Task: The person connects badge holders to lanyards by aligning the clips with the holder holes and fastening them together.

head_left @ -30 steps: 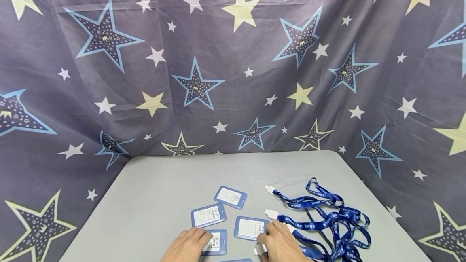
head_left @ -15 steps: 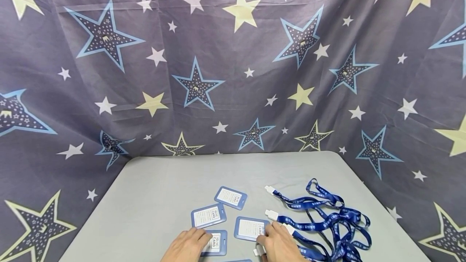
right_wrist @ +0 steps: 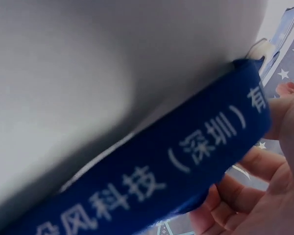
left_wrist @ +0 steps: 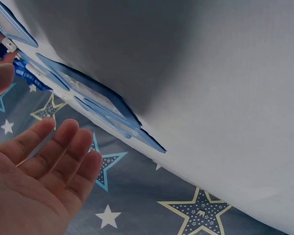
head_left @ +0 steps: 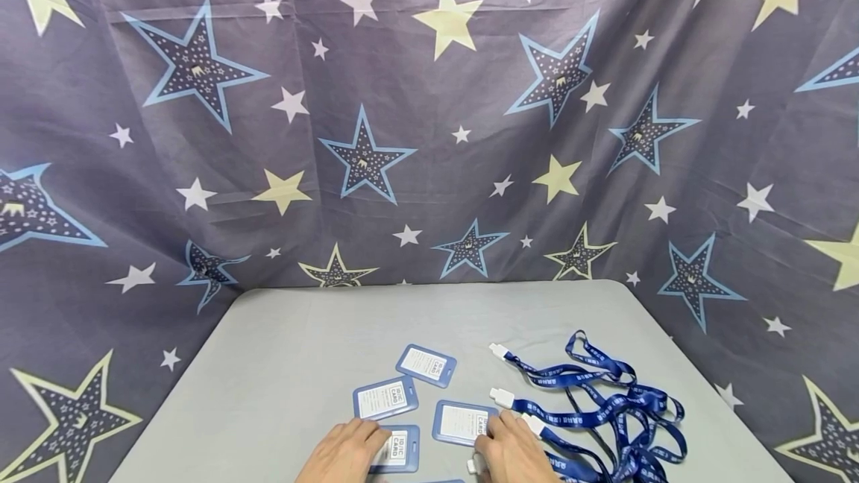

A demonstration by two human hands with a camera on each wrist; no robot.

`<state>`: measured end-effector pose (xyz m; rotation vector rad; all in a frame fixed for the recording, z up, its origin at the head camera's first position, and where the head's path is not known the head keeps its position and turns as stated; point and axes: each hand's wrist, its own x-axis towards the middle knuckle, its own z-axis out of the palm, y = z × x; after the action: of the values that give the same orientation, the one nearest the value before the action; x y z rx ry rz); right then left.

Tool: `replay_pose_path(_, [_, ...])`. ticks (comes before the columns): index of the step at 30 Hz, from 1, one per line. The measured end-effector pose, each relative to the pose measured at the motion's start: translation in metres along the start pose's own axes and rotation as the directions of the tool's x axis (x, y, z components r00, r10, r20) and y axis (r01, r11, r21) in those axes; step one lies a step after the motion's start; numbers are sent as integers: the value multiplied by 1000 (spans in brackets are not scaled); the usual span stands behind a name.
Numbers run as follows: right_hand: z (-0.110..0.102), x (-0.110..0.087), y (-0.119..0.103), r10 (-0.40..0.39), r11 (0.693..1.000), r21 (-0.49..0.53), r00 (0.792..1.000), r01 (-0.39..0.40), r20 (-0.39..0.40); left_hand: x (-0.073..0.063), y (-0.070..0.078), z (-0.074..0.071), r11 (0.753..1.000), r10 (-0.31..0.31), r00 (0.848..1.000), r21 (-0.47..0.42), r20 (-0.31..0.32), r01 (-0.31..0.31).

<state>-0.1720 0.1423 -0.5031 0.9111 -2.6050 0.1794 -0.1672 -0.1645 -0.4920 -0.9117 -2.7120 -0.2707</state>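
My left hand rests over the left end of a blue badge holder with a white ID/IC card; in the left wrist view its fingers are loosely bent, nothing between them. My right hand lies at the right end of another badge holder, covering its corner. A white lanyard clip shows beside the right thumb. In the right wrist view a blue printed lanyard passes close in front of this hand's loosely curled fingers, hiding part of them.
Two more badge holders, an upper one and a lower one, lie on the grey table. Several tangled lanyards with white clips spread at the right. A starry cloth hangs behind the table.
My right hand and the white clip beside its thumb have shifted slightly. The left hand, badge holders and other lanyards look the same.
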Motion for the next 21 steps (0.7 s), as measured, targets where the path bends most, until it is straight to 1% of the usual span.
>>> replay_pose_path(5, [-1, 0, -2, 15, 998, 68, 1000, -14, -7, 2, 1, 0, 1000, 5, 1000, -9, 22, -5])
replay_pose_path(10, [-1, 0, -2, -3, 996, 84, 999, 7, -48, 3, 1, 1, 1000, 10, 1000, 0, 19, -10])
replay_pose_path(14, [-2, 0, -3, 0, 994, 107, 999, 5, -44, 3, 0, 2, 1000, 11, 1000, -3, 12, -11])
replay_pose_path(18, [-2, 1, -4, -7, 994, 104, 998, 13, -57, 4, 0, 3, 1000, 11, 1000, -10, 20, -11])
replay_pose_path(21, [-1, 2, -5, -17, 997, 78, 996, 23, -83, 5, -1, 3, 1000, 11, 999, -3, 38, -11])
